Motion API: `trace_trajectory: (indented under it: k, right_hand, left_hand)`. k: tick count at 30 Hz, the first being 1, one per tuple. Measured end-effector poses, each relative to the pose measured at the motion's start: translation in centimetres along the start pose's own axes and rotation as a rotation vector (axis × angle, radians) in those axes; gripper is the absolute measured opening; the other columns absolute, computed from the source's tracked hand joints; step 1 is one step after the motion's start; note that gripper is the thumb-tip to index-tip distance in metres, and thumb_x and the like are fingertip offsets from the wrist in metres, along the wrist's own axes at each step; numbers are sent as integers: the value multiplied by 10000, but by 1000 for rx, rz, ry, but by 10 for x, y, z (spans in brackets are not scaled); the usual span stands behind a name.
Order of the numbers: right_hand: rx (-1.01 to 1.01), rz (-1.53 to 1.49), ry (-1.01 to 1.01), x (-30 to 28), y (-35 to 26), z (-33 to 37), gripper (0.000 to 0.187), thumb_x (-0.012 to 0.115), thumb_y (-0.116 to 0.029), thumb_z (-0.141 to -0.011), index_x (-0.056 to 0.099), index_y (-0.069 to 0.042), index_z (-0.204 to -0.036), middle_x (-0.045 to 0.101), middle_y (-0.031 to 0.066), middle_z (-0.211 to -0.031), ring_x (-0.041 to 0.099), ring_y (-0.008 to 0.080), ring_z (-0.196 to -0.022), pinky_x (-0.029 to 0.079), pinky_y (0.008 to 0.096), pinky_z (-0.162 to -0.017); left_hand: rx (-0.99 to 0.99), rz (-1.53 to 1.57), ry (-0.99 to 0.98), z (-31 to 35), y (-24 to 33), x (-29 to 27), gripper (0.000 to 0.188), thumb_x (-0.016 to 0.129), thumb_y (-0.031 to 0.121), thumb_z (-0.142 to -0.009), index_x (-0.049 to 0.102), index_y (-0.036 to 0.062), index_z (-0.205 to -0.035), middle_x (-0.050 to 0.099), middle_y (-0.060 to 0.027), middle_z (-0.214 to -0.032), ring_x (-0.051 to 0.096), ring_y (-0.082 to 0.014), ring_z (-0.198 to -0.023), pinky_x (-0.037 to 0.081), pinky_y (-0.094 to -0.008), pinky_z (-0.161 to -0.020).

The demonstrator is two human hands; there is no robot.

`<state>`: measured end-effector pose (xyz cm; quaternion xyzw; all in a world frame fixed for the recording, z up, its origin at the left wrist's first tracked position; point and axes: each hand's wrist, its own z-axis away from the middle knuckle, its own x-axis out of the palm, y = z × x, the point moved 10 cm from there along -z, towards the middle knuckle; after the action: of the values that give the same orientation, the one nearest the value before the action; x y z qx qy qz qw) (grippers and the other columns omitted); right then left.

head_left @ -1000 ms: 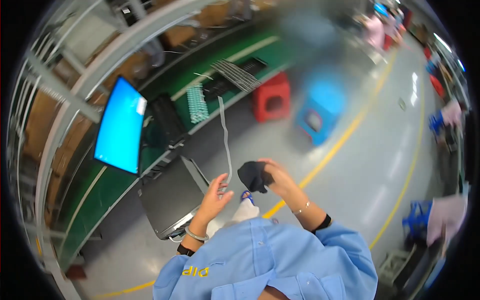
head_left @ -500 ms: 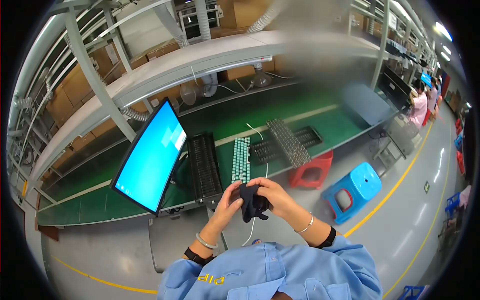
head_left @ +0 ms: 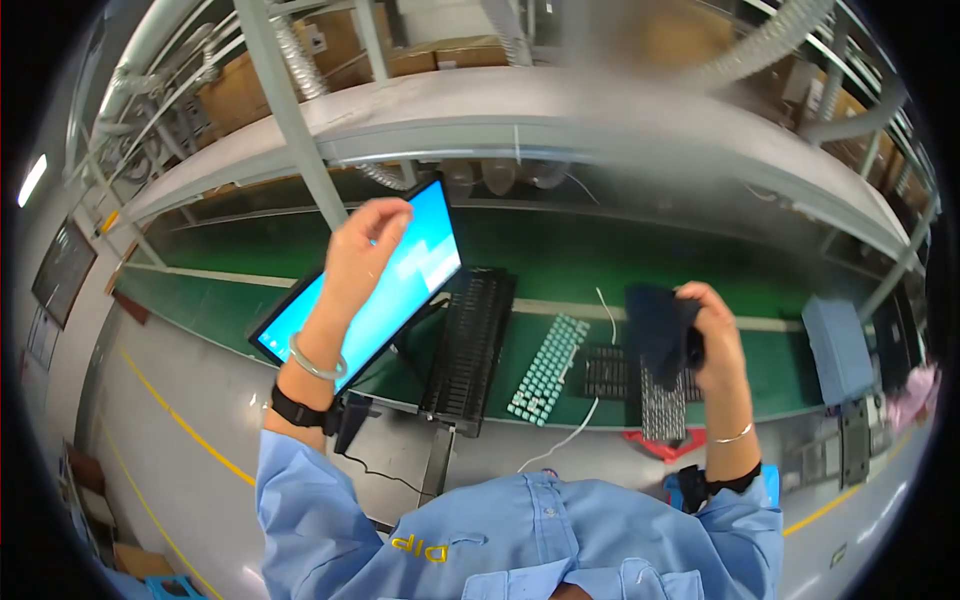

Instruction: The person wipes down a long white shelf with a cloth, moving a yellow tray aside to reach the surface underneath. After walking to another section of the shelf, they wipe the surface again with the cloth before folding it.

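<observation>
My right hand [head_left: 718, 335] is raised on the right, its fingers closed on a black cloth [head_left: 655, 325]. The cloth hangs spread out to the left of the fingers, above a dark keyboard [head_left: 663, 410], and hides part of it. My left hand [head_left: 362, 255] is lifted in front of the lit monitor [head_left: 410, 265], thumb and fingers drawn together in a pinch. Whatever that pinch holds, if anything, I cannot make out. Between the two arms a mint-green keyboard [head_left: 548, 370] lies on the green bench.
A long black slotted rack [head_left: 470, 345] stands beside the monitor. Another black rack [head_left: 606, 373] lies partly under the dark keyboard. A white cable [head_left: 570, 440] trails over the bench edge. A blue-grey box [head_left: 838, 350] sits at right, and a red stool [head_left: 665, 446] is below the bench.
My hands were together on the black cloth at the bench edge. They have parted: the left is raised toward the monitor, the right has taken the cloth rightward. The view has turned left.
</observation>
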<state>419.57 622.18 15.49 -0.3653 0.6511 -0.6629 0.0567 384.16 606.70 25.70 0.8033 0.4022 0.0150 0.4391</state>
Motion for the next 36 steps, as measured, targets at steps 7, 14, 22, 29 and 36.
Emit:
trace_trajectory:
  k: [7, 14, 22, 29, 36]
  right_hand:
    - [-473, 306, 22, 47, -120, -138, 214, 445, -19, -811, 555, -20, -994, 574, 30, -899, 538, 97, -806, 429, 214, -733]
    - [-974, 822, 81, 88, -154, -268, 225, 442, -32, -794, 586, -39, -966, 590, 65, -917, 548, 151, -834, 426, 254, -764]
    - [-952, 1577, 50, 87, -71, -351, 217, 470, -15, -768, 584, -31, -952, 561, 128, -939, 528, 301, -909, 420, 347, -811]
    - [-970, 1460, 46, 109, -78, -335, 210, 458, 2, -776, 581, -33, -942, 561, 115, -927, 528, 294, -907, 418, 336, -812]
    - [-909, 1374, 58, 118, -81, -328, 203, 447, 17, -779, 571, -28, -934, 552, 107, -913, 530, 282, -898, 415, 314, -805]
  left_hand:
    - [-67, -746, 279, -75, -11, -126, 193, 581, 160, -819, 625, 15, -939, 622, -79, -728, 571, -115, -677, 447, -251, -638]
    - [-52, -1050, 262, -144, -20, -162, 231, 566, 238, -810, 643, 44, -908, 628, -129, -746, 604, -247, -676, 458, -321, -639]
    - [-79, -1270, 47, -244, -117, -153, 191, 531, 180, -776, 655, 62, -861, 636, -159, -870, 607, -326, -827, 484, -402, -723]
    - [-118, -1585, -109, -309, -204, -135, 181, 540, 128, -773, 667, 45, -872, 647, -152, -901, 616, -329, -881, 501, -417, -727]
    - [-204, -1692, -299, -340, -259, -105, 198, 561, 83, -766, 673, 58, -928, 644, -123, -984, 619, -284, -924, 512, -362, -718]
